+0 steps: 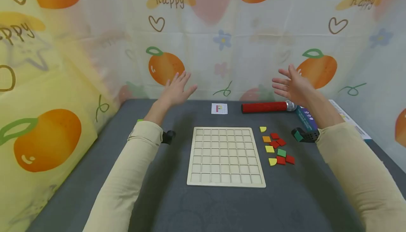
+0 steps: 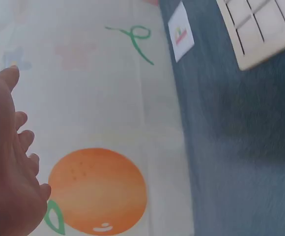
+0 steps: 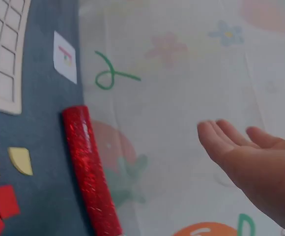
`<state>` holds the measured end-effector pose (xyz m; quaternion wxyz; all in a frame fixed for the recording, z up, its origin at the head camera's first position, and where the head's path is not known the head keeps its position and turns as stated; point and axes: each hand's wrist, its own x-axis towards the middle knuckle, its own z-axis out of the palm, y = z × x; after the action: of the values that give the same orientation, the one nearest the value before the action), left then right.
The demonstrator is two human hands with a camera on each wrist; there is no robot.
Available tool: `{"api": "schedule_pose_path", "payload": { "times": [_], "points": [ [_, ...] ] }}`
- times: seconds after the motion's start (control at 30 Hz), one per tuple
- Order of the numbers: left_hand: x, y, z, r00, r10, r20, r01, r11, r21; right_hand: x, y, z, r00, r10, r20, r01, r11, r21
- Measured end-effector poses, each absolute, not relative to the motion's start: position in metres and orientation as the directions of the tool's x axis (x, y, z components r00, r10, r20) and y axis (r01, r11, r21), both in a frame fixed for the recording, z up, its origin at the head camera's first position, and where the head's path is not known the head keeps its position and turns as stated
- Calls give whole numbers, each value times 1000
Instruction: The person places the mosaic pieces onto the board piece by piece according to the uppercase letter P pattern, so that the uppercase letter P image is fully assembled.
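Note:
Both hands are raised above the far part of the table and hold nothing. The left hand (image 1: 177, 90) has its fingers spread, up and left of a pale wooden grid board (image 1: 226, 185). My right hand (image 1: 293, 86) is held up with its palm turned inward, above a red glittery tube with a silver end (image 1: 264, 107). To the right of the board lie loose small tiles: several red tiles (image 1: 281, 160), a green tile (image 1: 281, 152), an orange tile (image 1: 266, 139) and yellow pieces (image 1: 269, 149), some with a rounded corner. The board's squares hold no tiles.
Behind the board lies a small printed card (image 1: 219, 108) with a coloured grid pattern. Flat boxes (image 1: 307, 118) stand at the right, partly behind the right forearm. A bright green bit (image 1: 140, 120) peeks out by the left sleeve. Patterned cloth (image 1: 203, 59) hangs along the table's back.

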<state>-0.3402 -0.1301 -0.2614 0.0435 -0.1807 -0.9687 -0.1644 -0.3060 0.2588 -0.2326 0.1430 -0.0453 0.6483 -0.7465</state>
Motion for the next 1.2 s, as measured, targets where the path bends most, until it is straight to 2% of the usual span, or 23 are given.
{"api": "schedule_pose_path", "payload": {
  "times": [0.17, 0.43, 0.7, 1.2],
  "points": [
    [-332, -133, -279, -914, 364, 177, 405, 839, 363, -298, 264, -257, -917, -383, -111, 195, -186, -963],
    [-321, -132, -319, -908, 399, 128, 413, 802, 432, -293, 272, -299, -907, -391, -153, 290, -319, -902],
    [-309, -133, -349, -896, 431, 103, 419, 747, 516, -288, 281, -333, -892, -399, -212, 372, -382, -846],
    [-305, -134, -378, -839, 544, -19, 451, 715, 534, -291, 275, -363, -892, -289, -348, 421, -249, -872]
  ]
}}
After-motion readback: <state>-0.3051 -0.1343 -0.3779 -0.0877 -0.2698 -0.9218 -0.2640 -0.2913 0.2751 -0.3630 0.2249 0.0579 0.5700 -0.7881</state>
